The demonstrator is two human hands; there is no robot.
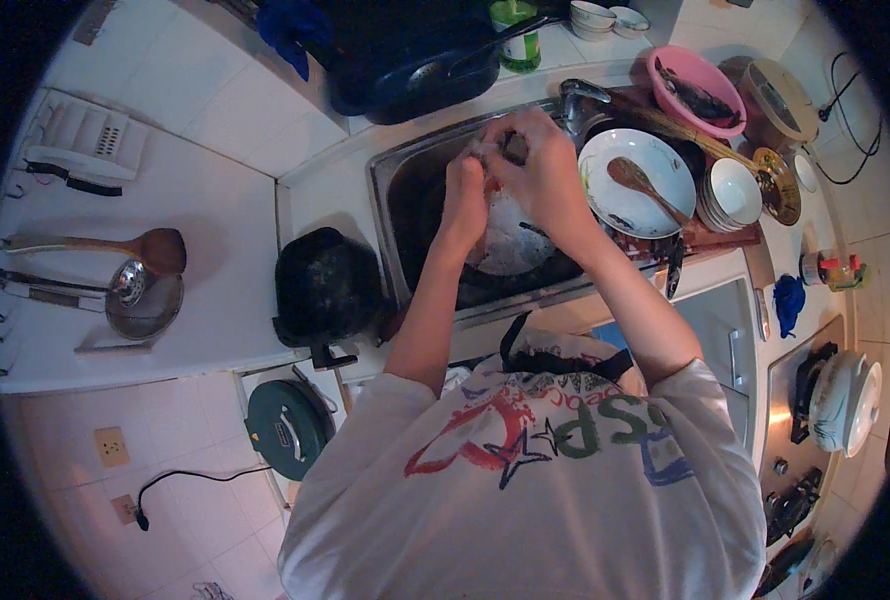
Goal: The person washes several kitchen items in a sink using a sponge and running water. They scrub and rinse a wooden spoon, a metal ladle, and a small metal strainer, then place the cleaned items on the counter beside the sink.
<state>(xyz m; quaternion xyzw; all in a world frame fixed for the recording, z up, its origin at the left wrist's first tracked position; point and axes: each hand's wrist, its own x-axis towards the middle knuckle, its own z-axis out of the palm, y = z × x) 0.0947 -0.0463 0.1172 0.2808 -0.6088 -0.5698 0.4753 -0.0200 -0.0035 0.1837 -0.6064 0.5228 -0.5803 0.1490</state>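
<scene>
Both my hands are raised close together over the metal sink (390, 215). My right hand (543, 170) has its fingers curled round a small dark piece (514, 148), which I cannot identify. Against it, my left hand (468, 195) is closed, its fingers blurred and partly hidden; what it holds, if anything, does not show clearly. Below them in the sink lies a pale, round, wet-looking thing (513, 240), partly covered by my hands. The faucet (585, 90) stands just behind my right hand.
Right of the sink are a white plate (615, 145) with a wooden spatula (645, 188), stacked bowls (735, 190) and a pink basin (660, 80) holding a fish. A black air-fryer-like basket (325, 285) stands left. Behind are a dark pan (405, 85) and a green can (520, 50).
</scene>
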